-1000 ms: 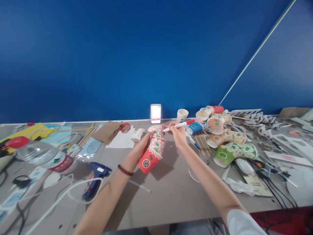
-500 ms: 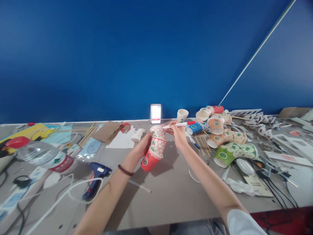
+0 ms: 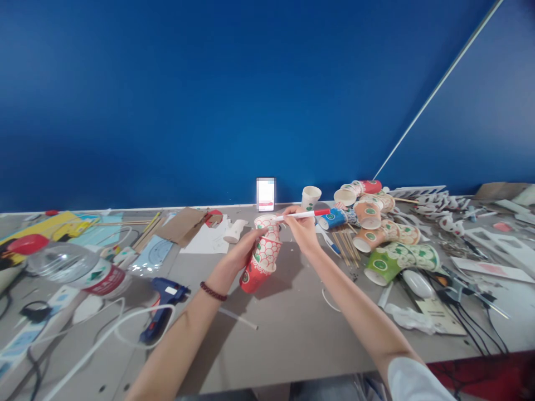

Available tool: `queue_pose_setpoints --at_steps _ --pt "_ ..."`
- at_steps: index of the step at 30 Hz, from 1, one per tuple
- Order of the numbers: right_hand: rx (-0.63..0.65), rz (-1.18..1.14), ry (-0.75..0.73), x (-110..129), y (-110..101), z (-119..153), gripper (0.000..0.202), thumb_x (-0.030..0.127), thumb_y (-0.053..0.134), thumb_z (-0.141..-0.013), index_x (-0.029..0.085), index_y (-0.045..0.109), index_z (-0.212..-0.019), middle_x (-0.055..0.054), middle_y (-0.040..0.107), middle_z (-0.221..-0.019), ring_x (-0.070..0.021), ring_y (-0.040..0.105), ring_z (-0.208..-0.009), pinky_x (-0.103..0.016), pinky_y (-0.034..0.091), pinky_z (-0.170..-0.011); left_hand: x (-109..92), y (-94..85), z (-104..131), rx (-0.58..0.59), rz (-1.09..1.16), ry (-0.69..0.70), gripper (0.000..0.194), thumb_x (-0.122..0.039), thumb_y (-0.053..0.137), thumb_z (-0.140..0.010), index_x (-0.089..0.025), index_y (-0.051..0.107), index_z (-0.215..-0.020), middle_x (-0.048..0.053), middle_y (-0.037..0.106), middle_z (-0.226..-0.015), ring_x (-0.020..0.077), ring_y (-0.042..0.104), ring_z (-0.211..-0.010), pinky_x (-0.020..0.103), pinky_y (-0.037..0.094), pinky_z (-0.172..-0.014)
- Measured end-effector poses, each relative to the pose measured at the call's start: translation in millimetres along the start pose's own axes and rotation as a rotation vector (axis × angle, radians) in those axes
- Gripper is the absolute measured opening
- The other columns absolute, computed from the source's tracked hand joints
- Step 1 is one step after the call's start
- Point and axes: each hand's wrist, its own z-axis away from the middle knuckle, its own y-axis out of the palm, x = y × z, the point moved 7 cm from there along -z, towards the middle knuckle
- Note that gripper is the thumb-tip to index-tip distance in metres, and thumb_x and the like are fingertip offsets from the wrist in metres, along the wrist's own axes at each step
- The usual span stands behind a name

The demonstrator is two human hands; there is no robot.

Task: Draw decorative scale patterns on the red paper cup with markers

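My left hand is wrapped around a stack of paper cups joined end to end, red at the bottom and white with red scallop outlines and green spots above. The stack leans, its upper end tilted away from me. Between the fingers of my right hand is a white marker pen with a red end. Its tip is at the top cup; whether it touches is too small to tell. Behind the cups, a phone with a lit, blurred screen stands against the blue wall.
On the right lie decorated cup stacks, including a green one, and wooden sticks. A plain white cup stands at the back. A blue glue gun, a plastic bottle, a white cable and cardboard are on the left.
The cup stack has turned slightly in my left hand, its upper end shifting left. My right hand and the marker have moved a little left with it.
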Motion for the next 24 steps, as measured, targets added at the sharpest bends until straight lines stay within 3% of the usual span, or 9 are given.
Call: queue_pose_setpoints --at_steps 24 --pt "-0.007 0.063 -0.019 10.0 2.4 2.4 0.004 0.023 0.056 -0.068 0.021 0.059 -0.069 0.001 0.060 -0.069 -0.0146 0.056 -0.064 -0.027 0.045 -0.062 1.5 -3.7 -0.1 -0.026 0.055 -0.001 0.029 -0.034 0.065 -0.078 -0.011 0.064 -0.096 0.010 0.070 -0.076 0.0208 0.067 -0.068 0.030 0.053 -0.066"
